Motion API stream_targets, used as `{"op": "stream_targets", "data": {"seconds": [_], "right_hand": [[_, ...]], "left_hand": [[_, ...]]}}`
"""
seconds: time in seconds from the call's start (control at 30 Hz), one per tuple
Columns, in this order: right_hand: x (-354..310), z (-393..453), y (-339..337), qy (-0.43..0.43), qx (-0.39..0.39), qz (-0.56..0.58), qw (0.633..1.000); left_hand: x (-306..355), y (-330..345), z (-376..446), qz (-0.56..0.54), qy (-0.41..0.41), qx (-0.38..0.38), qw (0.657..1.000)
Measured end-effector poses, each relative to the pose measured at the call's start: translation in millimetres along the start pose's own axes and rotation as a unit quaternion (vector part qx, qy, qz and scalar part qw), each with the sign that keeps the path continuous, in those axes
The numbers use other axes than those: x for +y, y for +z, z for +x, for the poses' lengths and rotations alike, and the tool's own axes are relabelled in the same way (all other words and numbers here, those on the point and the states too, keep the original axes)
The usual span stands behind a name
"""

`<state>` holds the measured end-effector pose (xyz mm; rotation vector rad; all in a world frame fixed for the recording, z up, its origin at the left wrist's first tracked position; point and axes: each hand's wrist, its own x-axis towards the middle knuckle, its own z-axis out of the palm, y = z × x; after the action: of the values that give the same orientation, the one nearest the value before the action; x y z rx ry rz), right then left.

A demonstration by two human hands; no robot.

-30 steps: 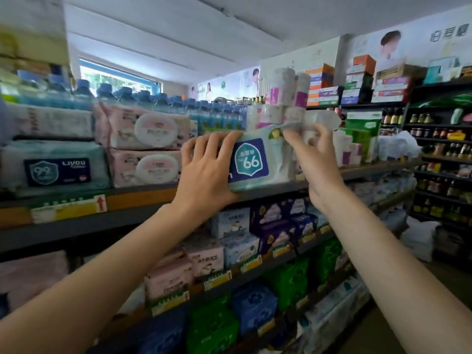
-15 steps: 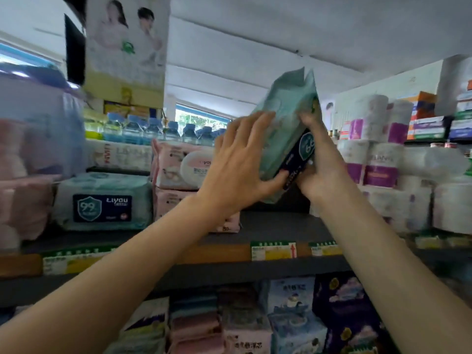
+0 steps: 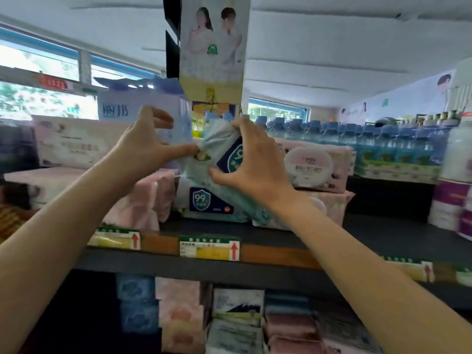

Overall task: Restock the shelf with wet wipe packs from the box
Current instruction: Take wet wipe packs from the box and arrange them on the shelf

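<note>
The view has swung left along the shelf [image 3: 255, 264], and the teal wet wipe pack [image 3: 222, 154], held high and upright half a second ago, now tilts down over the matching "99" pack [image 3: 212, 203] lying near the shelf's front edge. Judged from this, the stacking step is nearly done; the pack only needs levelling and release.

The right hand [image 3: 258, 162] grasps the pack, thumb under its label, fingers over its top end. The left hand [image 3: 148, 146] has let go; only its thumb tip touches the pack's left end, fingers spread.

Pink packs [image 3: 143, 198] crowd the slot's left side. A round-lidded pink wipes pack [image 3: 316, 164] crowds its right side. The hanging poster [image 3: 214, 47] sits above, so the gap is narrow.
</note>
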<state>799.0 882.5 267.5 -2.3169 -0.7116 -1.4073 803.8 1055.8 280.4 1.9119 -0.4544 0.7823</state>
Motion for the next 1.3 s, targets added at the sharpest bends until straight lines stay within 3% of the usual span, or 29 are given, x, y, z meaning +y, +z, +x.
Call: {"op": "stream_targets", "data": {"seconds": [0.13,0.3,0.4,0.53,0.6,0.73,0.93,1.17,1.3], "right_hand": [[-9,22,1,0.008,0.017,0.028,0.999],[-20,73,-6,-0.005,0.088,0.067,0.994],[-15,100,9,-0.046,0.044,0.042,0.997],[7,120,42,-0.063,-0.051,-0.025,0.996],[22,123,56,-0.08,-0.097,-0.064,0.99],[40,125,79,-0.132,-0.166,-0.177,0.961],[50,123,111,-0.145,-0.185,-0.232,0.944],[68,109,129,-0.137,-0.186,-0.294,0.928],[68,110,141,-0.098,-0.195,-0.317,0.923]], "left_hand": [[0,-16,12,-0.001,0.057,-0.007,0.998],[3,-21,34,-0.025,0.161,0.053,0.985],[-4,-21,57,0.02,0.13,0.069,0.989],[-23,0,81,0.147,0.025,0.035,0.988],[-35,13,91,0.27,0.023,-0.024,0.962],[-60,24,116,0.474,0.014,-0.169,0.864],[-59,33,128,0.612,-0.007,-0.229,0.757],[-83,58,135,0.662,0.002,-0.276,0.696],[-90,60,138,0.668,-0.017,-0.283,0.688]]}}
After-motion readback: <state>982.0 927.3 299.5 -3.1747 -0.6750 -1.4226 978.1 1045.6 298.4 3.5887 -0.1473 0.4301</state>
